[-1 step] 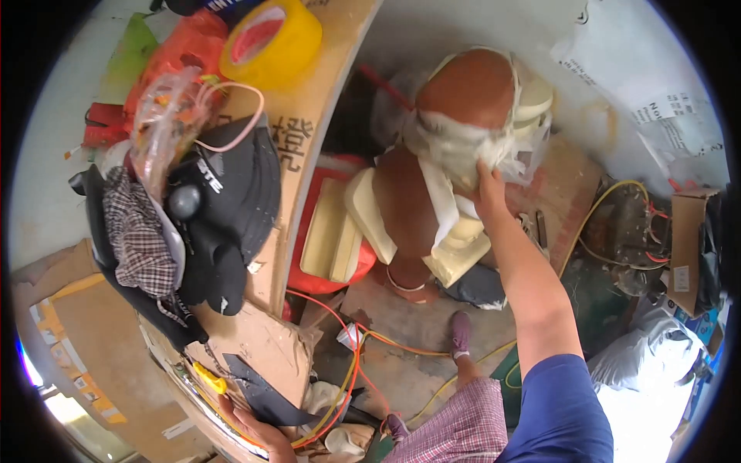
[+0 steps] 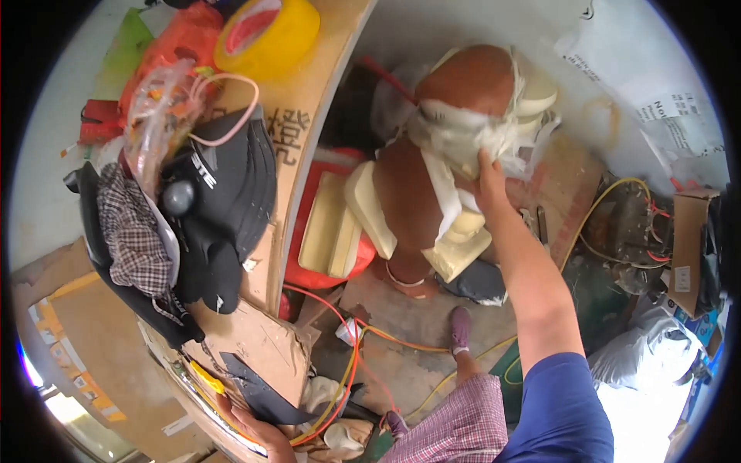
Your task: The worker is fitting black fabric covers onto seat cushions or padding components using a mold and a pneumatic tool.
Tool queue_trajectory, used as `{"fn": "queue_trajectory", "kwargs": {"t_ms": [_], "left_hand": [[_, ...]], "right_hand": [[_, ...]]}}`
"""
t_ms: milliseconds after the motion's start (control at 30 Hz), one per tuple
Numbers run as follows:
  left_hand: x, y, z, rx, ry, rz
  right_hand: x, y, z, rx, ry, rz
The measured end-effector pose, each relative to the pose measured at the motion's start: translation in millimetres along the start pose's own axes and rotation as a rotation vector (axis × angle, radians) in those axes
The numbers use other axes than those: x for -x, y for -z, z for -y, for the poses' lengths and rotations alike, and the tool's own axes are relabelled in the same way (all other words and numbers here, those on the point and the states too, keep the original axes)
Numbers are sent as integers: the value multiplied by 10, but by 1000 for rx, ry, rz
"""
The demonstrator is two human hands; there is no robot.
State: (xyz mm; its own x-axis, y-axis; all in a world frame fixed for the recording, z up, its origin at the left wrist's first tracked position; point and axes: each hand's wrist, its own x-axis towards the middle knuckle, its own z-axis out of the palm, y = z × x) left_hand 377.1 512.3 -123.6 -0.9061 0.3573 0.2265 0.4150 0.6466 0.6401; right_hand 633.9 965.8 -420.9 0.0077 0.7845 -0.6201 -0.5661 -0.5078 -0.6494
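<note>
At the far right of centre, my right hand (image 2: 492, 174) is closed on the lower edge of a bundle of brown and cream foam pads (image 2: 467, 81), wrapped partly in torn clear plastic (image 2: 455, 143). Most of its fingers are hidden behind the plastic. A second stack of brown-topped foam pads (image 2: 409, 201) sits just nearer, below that bundle. My left hand (image 2: 251, 428), low at the left beside the table edge, is closed around a slim yellow utility knife (image 2: 207, 378). A flat black strip (image 2: 266, 393) lies close to that hand.
A cardboard-topped table (image 2: 289, 108) holds yellow tape (image 2: 270, 38), a black cap (image 2: 224, 177) and checked cloth (image 2: 135, 231). Cream foam blocks (image 2: 328, 224) rest on a red bag (image 2: 297, 262). Orange and yellow cables (image 2: 409, 347) cross the floor; an open carton (image 2: 687, 239) stands right.
</note>
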Motion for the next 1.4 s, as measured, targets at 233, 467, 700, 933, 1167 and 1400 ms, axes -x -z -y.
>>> {"fn": "queue_trajectory", "kwargs": {"t_ms": [233, 467, 700, 933, 1167, 1400], "left_hand": [[15, 82, -62, -223, -16, -58], [0, 94, -300, -140, 101, -51], [-51, 167, -189, 2, -53, -72], [414, 692, -115, 311, 43, -79], [1664, 1829, 530, 333, 270, 151], [3231, 2957, 2404, 378, 872, -221]], "right_hand": [[178, 93, 201, 185, -187, 23], [1625, 929, -198, 539, -456, 80], [3896, 189, 16, 851, -364, 588], [4917, -1373, 47, 1045, 325, 1169], [5199, -2484, -874, 1250, 1124, 1240], [5128, -2767, -1460, 1641, 1367, 1167]]}}
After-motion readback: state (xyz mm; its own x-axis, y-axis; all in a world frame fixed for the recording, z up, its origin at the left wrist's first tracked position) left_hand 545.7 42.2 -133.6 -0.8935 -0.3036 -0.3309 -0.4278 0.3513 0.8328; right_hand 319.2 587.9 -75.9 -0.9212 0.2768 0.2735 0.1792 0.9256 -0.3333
